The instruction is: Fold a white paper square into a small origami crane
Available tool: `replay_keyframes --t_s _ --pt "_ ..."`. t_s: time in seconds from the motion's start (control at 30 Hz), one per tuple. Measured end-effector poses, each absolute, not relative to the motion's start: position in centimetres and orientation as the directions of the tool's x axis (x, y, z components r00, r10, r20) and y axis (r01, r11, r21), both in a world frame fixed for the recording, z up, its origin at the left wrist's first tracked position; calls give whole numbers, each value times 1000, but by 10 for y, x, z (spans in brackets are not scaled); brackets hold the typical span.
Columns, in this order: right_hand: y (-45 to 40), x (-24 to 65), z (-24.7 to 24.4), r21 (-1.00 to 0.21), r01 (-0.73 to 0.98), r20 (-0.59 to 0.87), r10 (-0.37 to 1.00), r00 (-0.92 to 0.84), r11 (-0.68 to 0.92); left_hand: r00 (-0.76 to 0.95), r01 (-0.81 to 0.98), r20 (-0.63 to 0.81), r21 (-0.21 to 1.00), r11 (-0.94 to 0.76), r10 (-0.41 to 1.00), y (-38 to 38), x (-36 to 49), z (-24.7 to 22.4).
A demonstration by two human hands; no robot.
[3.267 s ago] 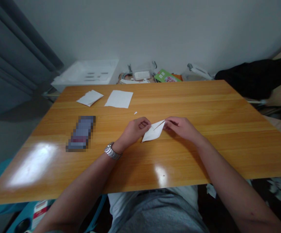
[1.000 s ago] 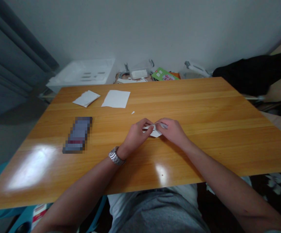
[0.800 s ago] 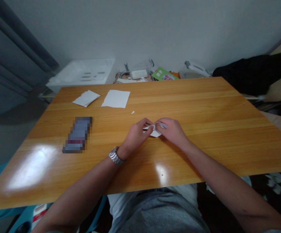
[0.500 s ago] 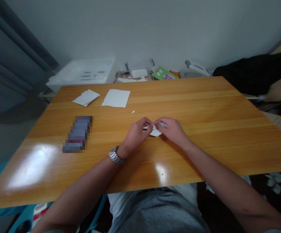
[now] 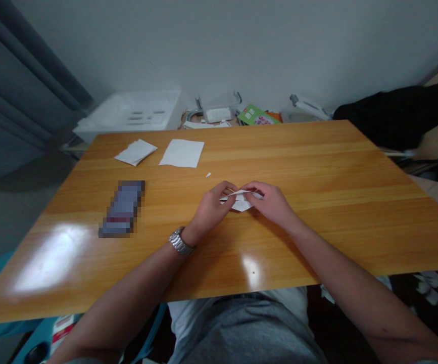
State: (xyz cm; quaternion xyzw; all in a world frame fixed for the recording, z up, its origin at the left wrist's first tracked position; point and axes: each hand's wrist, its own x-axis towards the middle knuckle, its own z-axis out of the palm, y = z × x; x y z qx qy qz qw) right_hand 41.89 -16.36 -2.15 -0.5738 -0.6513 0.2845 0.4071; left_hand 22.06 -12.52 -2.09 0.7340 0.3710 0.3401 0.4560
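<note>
A small piece of folded white paper (image 5: 242, 204) is held just above the wooden table (image 5: 317, 182), near its middle. My left hand (image 5: 214, 207), with a metal watch at the wrist, pinches the paper's left side. The right side is gripped between the thumb and fingers of my right hand (image 5: 270, 202). An upper flap of the paper stands raised between both hands. Part of the paper is hidden behind my fingers.
A folded white paper (image 5: 136, 152) and a flat white sheet (image 5: 182, 153) lie at the back left. A tiny paper scrap (image 5: 208, 175) is beyond my left hand. A blurred phone-like object (image 5: 123, 208) lies left. Behind the table stands a white tray (image 5: 139, 111).
The paper's raised flap has opened out wider and flatter between my hands. Both hands stay in nearly the same place, still gripping it.
</note>
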Motion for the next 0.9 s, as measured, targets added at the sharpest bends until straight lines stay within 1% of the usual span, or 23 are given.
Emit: replay_keyframes --t_s 0.1,0.23,0.33,0.47,0.53,0.63,0.77,0.9 --pt "-163 421 -23 -878 455 161 987 -12 149 510 198 148 938 -283 847 -126 221 -19" --pt "-162 423 -26 -956 287 57 998 -13 58 532 149 149 952 -266 833 -125 220 -16" --pt "-163 424 -25 -972 228 42 998 -35 49 533 153 156 949 -276 832 -125 218 -15" --pt "-164 426 -22 -980 194 36 997 -63 48 513 169 172 940 -296 841 -124 217 -16" --pt "-165 426 -20 -975 208 59 996 -72 73 511 162 167 945 -285 843 -124 217 -17" --pt "-166 424 -19 -952 282 101 991 -85 122 513 168 161 944 -283 843 -123 217 -19" --pt "-167 418 -18 -881 437 176 983 -56 183 505 209 158 931 -298 849 -123 217 -21" --pt "-168 414 -17 -825 515 252 967 -38 235 483 228 161 926 -301 861 -124 218 -21"
